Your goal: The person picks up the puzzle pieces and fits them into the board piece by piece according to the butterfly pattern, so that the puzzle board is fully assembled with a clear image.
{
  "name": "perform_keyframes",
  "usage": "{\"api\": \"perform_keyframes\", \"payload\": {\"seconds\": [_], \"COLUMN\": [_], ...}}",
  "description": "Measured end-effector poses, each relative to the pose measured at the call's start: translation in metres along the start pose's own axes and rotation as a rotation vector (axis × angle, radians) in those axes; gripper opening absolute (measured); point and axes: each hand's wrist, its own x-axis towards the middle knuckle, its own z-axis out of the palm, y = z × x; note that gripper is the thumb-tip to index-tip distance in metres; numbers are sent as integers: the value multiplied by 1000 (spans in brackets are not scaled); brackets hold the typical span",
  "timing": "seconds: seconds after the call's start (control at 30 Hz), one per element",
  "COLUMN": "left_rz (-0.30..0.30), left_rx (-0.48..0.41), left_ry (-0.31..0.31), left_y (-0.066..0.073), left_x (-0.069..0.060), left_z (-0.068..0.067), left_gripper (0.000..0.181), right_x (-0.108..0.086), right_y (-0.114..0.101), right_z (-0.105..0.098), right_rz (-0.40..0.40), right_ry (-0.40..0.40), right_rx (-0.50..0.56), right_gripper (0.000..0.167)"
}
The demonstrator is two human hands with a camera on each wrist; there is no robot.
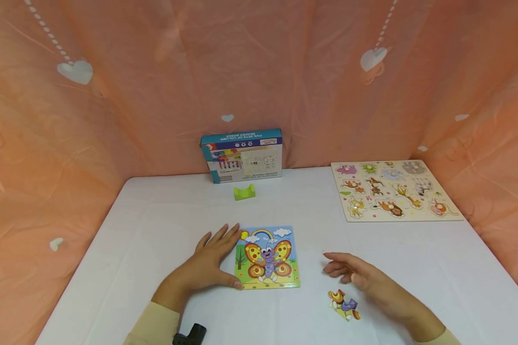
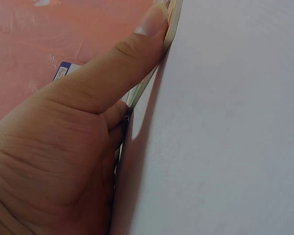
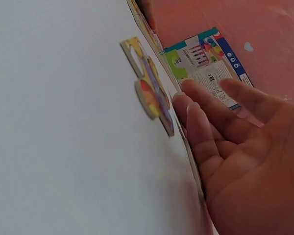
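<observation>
A square butterfly puzzle board (image 1: 267, 258) lies flat on the white table. Along its left side my left hand (image 1: 209, 263) rests with fingers spread and straight, the thumb touching the lower left corner; in the left wrist view the thumb lies on the edge of the board (image 2: 174, 22). To the right of the board, my right hand (image 1: 371, 282) hovers with loosely bent fingers and holds nothing. Just below it on the table is a loose, irregular puzzle piece (image 1: 344, 305) in orange, purple and green, also seen in the right wrist view. Whether it is one piece or several, I cannot tell.
A blue and white box (image 1: 243, 158) of column beaded boxes stands at the back against the orange curtain (image 1: 177, 86). In front of it sits a small green block (image 1: 244, 192). A wooden animal peg board (image 1: 341, 191) lies at the back right. Something black (image 1: 190, 334) shows near my left sleeve.
</observation>
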Motion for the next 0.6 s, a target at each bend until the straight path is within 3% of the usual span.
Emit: {"api": "perform_keyframes", "payload": {"seconds": [0.17,0.27,0.47,0.6], "left_rz": [-12,-20,-18,-20], "left_rx": [-7,-8,2,2], "left_ry": [1,5,7,4], "left_y": [0,1,1,2], "left_x": [0,0,0,0], "left_z": [0,0,0,-1], "left_gripper": [129,129,130,131], "right_x": [-2,-4,-4,-3], "right_y": [-1,-2,-3,-5], "right_z": [3,4,7,9], "right_rz": [50,59,55,67], "right_ry": [-18,-39,-59,-52], "right_rx": [-277,-400,-601,-646], "right_gripper": [67,68,45,25]}}
